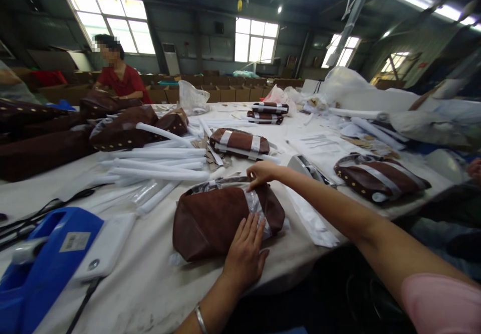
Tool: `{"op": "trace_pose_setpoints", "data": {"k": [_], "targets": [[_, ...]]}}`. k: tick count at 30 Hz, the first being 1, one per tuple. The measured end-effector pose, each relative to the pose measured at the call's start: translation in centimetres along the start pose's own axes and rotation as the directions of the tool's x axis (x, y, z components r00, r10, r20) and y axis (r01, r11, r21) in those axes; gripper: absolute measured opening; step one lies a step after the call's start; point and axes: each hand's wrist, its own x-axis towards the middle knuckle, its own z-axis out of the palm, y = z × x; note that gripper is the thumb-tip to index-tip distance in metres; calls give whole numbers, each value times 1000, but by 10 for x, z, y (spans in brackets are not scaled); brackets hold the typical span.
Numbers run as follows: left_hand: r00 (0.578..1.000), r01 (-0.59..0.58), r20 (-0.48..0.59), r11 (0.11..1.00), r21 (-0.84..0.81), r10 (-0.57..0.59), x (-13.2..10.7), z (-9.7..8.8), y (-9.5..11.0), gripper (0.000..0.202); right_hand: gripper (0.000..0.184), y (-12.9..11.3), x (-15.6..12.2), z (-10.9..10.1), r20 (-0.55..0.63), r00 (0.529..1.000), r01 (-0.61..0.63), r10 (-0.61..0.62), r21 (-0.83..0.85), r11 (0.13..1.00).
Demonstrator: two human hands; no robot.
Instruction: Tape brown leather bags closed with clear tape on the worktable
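Note:
A brown handbag (210,218) lies on the cloth-covered table in front of me, with clear plastic wrap under its edges. A shiny translucent strip (254,202) runs across it, right of its middle. My left hand (246,246) lies flat on the strip's lower part, fingers stretched out, a silver bangle on the wrist. At the bag's top edge my right hand (261,173) is closed, thumb and fingers pinching the strip's upper end beside the plastic-wrapped handle (214,186).
White paper rolls (161,168) lie behind the bag. Strapped bags (240,142) stand beyond, another bag (379,176) at right. A blue tape dispenser (48,259) and white device (107,246) are at left. A person in red (122,80) stands across the table.

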Motion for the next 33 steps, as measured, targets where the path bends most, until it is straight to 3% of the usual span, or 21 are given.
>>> {"op": "trace_pose_setpoints", "data": {"k": [2, 4, 9, 13, 16, 21, 25, 29, 31, 33], "targets": [[1000, -6, -1, 1000, 4, 6, -1, 0, 0, 72, 30, 5, -3, 0, -140, 985, -100, 104, 35, 994], [1000, -5, 4, 1000, 14, 5, -2, 2, -1, 73, 35, -5, -14, 8, -258, 958, -115, 127, 61, 992], [1000, 2, 23, 1000, 7, -2, -3, 2, 0, 73, 45, -58, -47, 62, -355, 932, 109, -64, 107, 988], [997, -54, 60, 998, -39, 56, -1, -14, -2, 63, 46, -72, -55, 92, -372, 921, 170, -113, 125, 977], [993, -92, 72, 996, -10, 92, -12, -43, -18, 48, 48, -67, -53, 95, -367, 922, 166, -122, 91, 982], [995, 49, 68, 972, 230, -66, -67, -92, -66, 55, 49, -64, -51, 92, -343, 929, 173, -138, 73, 982], [999, 34, -35, 947, 319, -24, -100, -89, -82, 59, 47, -69, -56, 82, -387, 910, 206, -150, 109, 972], [986, 101, -161, 932, 348, -46, -106, -68, -76, 61, 42, -87, -94, 67, -509, 853, 303, -114, 306, 902], [982, 110, -185, 930, 350, -46, -106, -64, -74, 63, 48, -102, -124, 70, -431, 902, 235, 13, 517, 823], [981, 118, -188, 932, 342, -55, -106, -63, -74, 65, 58, -117, -151, 81, -83, 988, -16, 127, 774, 633]]}}
